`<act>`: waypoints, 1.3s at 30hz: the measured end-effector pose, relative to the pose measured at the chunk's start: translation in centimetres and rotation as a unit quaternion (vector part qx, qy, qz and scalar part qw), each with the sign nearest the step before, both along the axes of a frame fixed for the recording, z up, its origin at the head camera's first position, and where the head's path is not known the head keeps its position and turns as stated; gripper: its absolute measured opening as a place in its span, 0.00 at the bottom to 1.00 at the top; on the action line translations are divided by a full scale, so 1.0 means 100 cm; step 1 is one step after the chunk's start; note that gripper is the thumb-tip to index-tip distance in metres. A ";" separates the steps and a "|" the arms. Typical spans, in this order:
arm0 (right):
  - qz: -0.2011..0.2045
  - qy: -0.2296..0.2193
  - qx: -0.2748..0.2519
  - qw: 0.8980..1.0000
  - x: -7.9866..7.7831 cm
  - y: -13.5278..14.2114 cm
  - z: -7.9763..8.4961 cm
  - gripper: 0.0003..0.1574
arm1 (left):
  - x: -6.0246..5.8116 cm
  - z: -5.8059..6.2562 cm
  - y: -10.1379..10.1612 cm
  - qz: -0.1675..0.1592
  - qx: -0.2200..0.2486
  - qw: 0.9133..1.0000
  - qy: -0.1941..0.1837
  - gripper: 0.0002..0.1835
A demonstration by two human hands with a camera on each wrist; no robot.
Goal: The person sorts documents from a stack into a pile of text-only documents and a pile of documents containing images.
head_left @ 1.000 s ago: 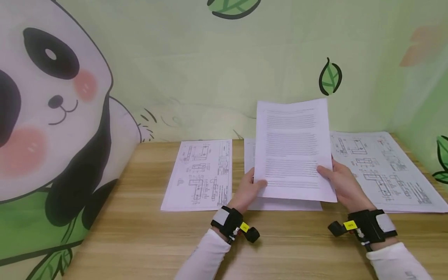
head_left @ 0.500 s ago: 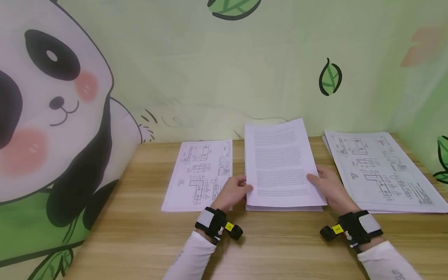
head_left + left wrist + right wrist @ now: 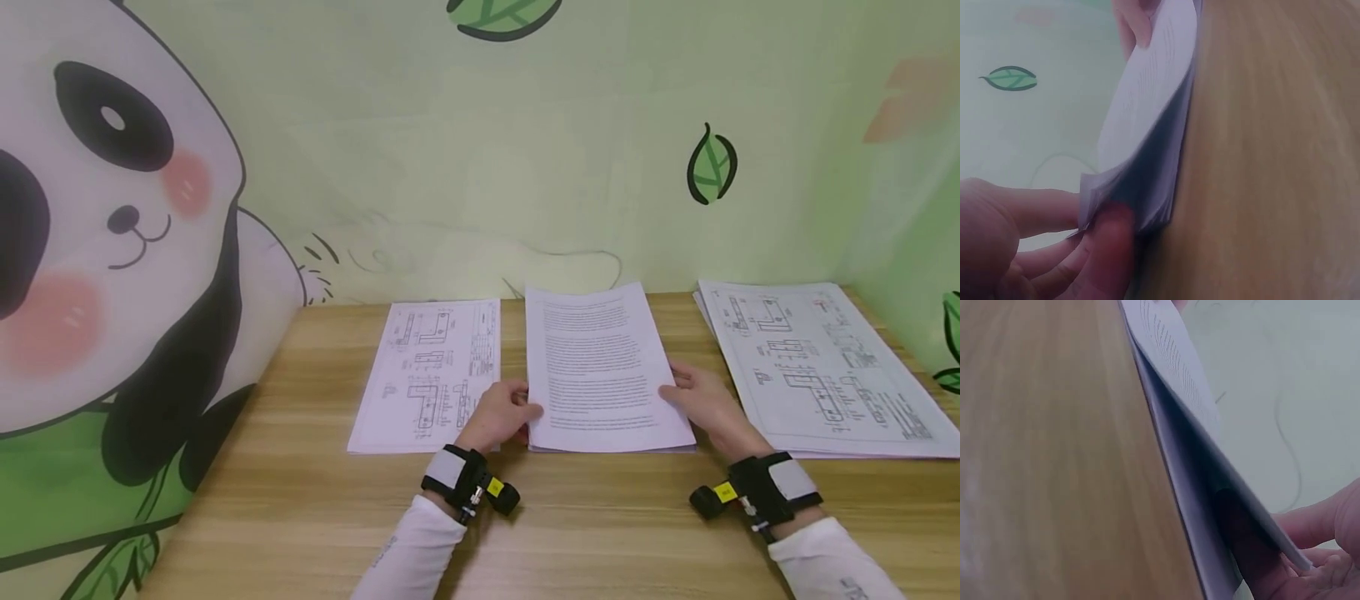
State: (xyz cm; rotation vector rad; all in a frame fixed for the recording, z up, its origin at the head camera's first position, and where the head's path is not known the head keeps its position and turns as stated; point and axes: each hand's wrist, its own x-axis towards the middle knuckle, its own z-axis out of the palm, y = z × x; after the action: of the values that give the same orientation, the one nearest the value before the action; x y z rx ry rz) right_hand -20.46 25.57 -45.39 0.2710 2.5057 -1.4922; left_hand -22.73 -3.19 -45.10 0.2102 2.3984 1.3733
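A stack of printed text sheets (image 3: pixel 596 367) lies low over another paper stack (image 3: pixel 1175 469) in the middle of the table. My left hand (image 3: pixel 498 414) pinches its left edge, thumb on top and fingers beneath. On the opposite edge my right hand (image 3: pixel 705 404) pinches it the same way. Both wrist views show the held sheets bowed, their side edges lifted and a dark gap above the lower stack. In the left wrist view the left fingers (image 3: pixel 1107 250) reach under the lifted corner.
A sheet with technical drawings (image 3: pixel 427 375) lies to the left. A thicker stack of similar drawings (image 3: pixel 825 367) lies at the right, close beside my right hand. Behind the wooden table (image 3: pixel 600 525) hangs a green backdrop (image 3: pixel 420 150) with a panda and leaves.
Both hands have brought the text sheets down and slightly left, from raised and tilted to low over the lower stack. In the last half second the far edge dropped further.
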 end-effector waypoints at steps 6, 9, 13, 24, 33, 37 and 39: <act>-0.014 0.007 0.018 1.000 -0.001 0.003 0.000 0.39 | -0.001 -0.002 -0.003 0.013 -0.022 1.000 0.007 0.26; -0.019 0.011 0.032 0.999 -0.002 0.005 0.000 0.38 | -0.002 -0.003 -0.003 0.018 -0.026 1.000 0.004 0.27; -0.022 0.019 0.043 0.999 -0.003 0.009 0.000 0.37 | -0.004 -0.004 -0.003 0.022 -0.033 0.999 0.007 0.26; 0.006 0.098 0.109 0.989 0.006 0.018 0.017 0.34 | -0.008 -0.003 -0.010 0.048 -0.037 0.998 0.007 0.22; -0.011 0.217 0.162 0.963 0.011 0.042 0.028 0.35 | -0.007 0.002 -0.006 0.067 -0.015 0.998 0.006 0.21; -0.027 0.236 0.179 0.955 0.013 0.058 0.035 0.36 | -0.006 0.004 0.000 0.067 0.015 0.997 0.017 0.20; -0.036 0.241 0.184 0.952 0.014 0.066 0.038 0.35 | -0.006 0.003 0.005 0.061 0.030 0.997 0.026 0.20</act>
State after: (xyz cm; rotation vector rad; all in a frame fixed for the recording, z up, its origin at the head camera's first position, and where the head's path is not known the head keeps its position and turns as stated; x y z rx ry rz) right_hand -19.02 32.19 -41.60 0.0539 3.1967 -1.2157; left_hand -23.29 -2.71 -44.77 0.1195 2.4504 1.5127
